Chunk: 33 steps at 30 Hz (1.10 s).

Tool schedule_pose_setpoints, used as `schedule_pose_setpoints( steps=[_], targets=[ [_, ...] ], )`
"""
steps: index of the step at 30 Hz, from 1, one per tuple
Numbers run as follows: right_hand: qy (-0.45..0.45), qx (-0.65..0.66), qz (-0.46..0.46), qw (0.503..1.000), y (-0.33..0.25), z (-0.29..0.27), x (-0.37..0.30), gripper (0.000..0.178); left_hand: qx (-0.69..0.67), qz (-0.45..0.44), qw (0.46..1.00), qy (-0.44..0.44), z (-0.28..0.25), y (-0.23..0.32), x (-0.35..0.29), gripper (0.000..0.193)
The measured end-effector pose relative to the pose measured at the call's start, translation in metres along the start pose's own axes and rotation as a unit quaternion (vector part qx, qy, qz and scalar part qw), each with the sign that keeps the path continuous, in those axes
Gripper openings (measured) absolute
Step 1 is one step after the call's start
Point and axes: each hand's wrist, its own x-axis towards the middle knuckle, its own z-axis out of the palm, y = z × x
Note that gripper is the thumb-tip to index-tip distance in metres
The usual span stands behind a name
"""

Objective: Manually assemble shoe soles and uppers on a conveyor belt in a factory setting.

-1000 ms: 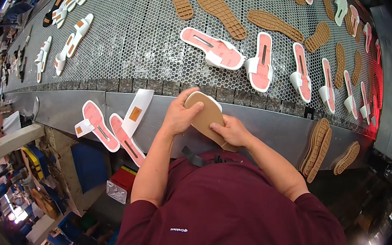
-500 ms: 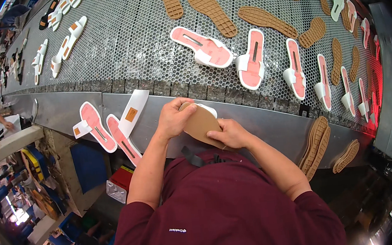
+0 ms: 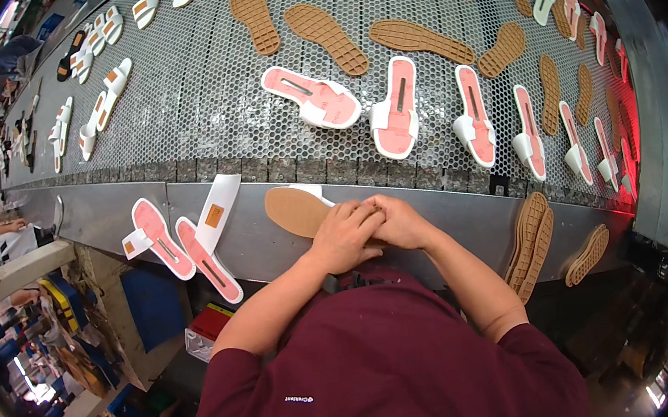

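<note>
Over the metal ledge I hold a sandal point(image 3: 295, 211) with its smooth tan sole facing up. Some white of its upper shows along the far edge. My left hand point(image 3: 344, 234) is closed over the near right end of the sole. Against it, my right hand point(image 3: 398, 221) is closed at the same end, its fingertips meeting the left fingers. That end of the sandal is hidden under both hands. Left of my hands, two pink-topped sandal bottoms point(image 3: 163, 238) with white straps point(image 3: 220, 211) spread open lie on the ledge.
Beyond the metal ledge point(image 3: 257, 254) runs a mesh conveyor point(image 3: 214, 98) carrying white sandals point(image 3: 395, 111) and brown ribbed soles point(image 3: 327, 38). Stacked brown soles point(image 3: 530, 248) lie on the ledge's right side. A red-lit machine housing point(image 3: 642, 91) stands at far right.
Both hands have shifted along the sandal to its near right end and now meet there. The sole lies turned more to the left. Items on the conveyor have moved left.
</note>
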Motion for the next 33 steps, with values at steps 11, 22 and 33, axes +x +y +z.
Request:
schedule_pose_setpoints(
  steps=[11,22,33],
  targets=[
    [0.071,0.281,0.058,0.955,0.043,-0.007,-0.023,0.029,-0.076,-0.036,0.996,0.018,0.006,-0.009,0.006,0.068],
    [0.078,0.239,-0.024,0.968,0.053,-0.011,-0.028,0.034,-0.094,-0.089,0.991,-0.018,0.006,-0.002,0.015,0.072],
    [0.152,0.103,0.041,0.982,0.017,-0.004,-0.042,0.028,-0.08,-0.049,0.995,0.035,0.032,0.005,0.015,0.061]
  ],
)
